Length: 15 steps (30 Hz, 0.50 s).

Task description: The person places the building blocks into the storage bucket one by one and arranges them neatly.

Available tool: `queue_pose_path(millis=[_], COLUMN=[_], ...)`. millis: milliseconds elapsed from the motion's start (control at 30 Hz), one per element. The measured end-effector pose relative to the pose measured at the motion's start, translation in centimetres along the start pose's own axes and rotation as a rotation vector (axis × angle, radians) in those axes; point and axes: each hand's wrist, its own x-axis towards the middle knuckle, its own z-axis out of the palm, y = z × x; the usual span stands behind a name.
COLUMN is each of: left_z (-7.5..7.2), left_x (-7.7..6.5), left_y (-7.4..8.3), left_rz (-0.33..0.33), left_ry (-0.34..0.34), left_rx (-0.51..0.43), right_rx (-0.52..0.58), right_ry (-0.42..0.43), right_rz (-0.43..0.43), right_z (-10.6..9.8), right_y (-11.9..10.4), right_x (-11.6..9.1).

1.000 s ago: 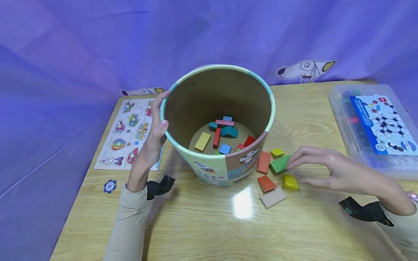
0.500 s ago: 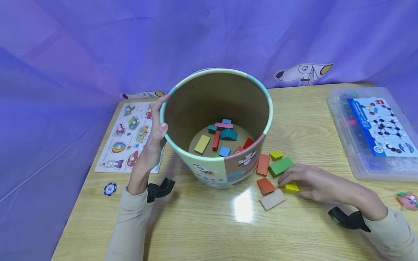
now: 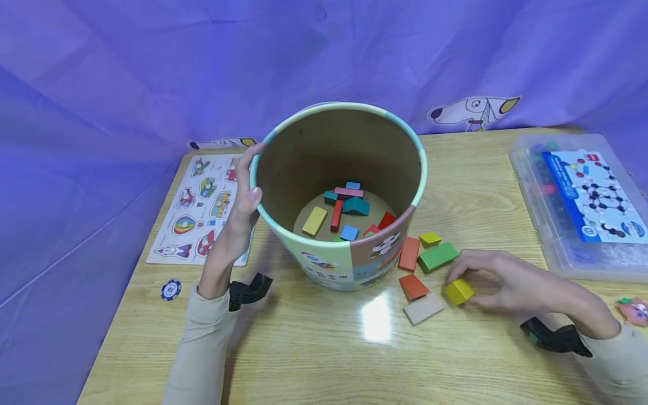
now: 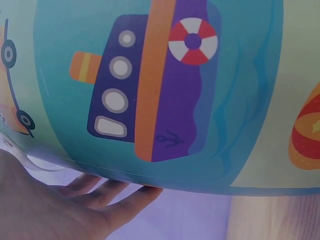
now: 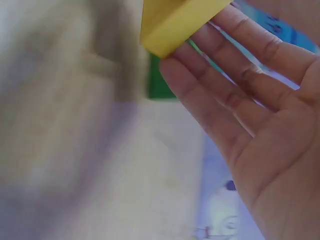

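My left hand (image 3: 235,219) rests against the left side of a tall printed bucket (image 3: 324,261), thumb and fingertips at its rim. In the left wrist view, the fingers of that hand (image 4: 65,212) lie fairly straight along the rim, below a printed boat. Fingers of my right hand (image 3: 506,281) pinch a yellow wooden block (image 3: 459,291), seen tilted close to the tabletop. The right wrist view shows this yellow block (image 5: 182,25) at the fingertips of the right hand (image 5: 270,110). Beside it lie a green block (image 3: 438,257), an orange-red wedge (image 3: 413,287) and a beige block (image 3: 423,308).
Several coloured blocks lie on the bucket's floor. Another orange block (image 3: 409,253) and a small yellow wedge (image 3: 430,239) are by its right side. A picture puzzle board (image 3: 192,208) is at left, near a blue chip (image 3: 171,289). A clear plastic case (image 3: 597,202) stands at right.
My right hand has moved from beside the green block onto the yellow block and pinched it. The block has tilted and shifted slightly right. My left hand stays at the bucket rim.
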Motion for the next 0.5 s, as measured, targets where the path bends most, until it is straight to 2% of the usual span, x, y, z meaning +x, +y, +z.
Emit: queue_pose_path(millis=[67, 267, 333, 400, 500], left_z=[0.0, 0.1, 0.1, 0.1, 0.1], left_x=[0.0, 0.1, 0.0, 0.0, 0.0], left_y=[0.1, 0.2, 0.2, 0.2, 0.2], left_rz=[0.000, 0.001, -0.002, -0.006, -0.003], left_ry=[0.005, 0.010, 0.009, 0.010, 0.010], left_rx=[0.006, 0.017, 0.018, 0.019, 0.021], right_rx=[0.034, -0.062, -0.046, 0.074, 0.346], right_ry=[0.020, 0.073, 0.108, 0.153, 0.246], right_rz=[-0.027, -0.092, -0.126, -0.199, -0.318], right_z=[-1.1, -6.4, -8.1, -9.4, -10.5], right_y=[-0.1, -1.7, -2.4, -3.1, -4.2], right_x=[0.3, 1.9, 2.7, 3.7, 5.7])
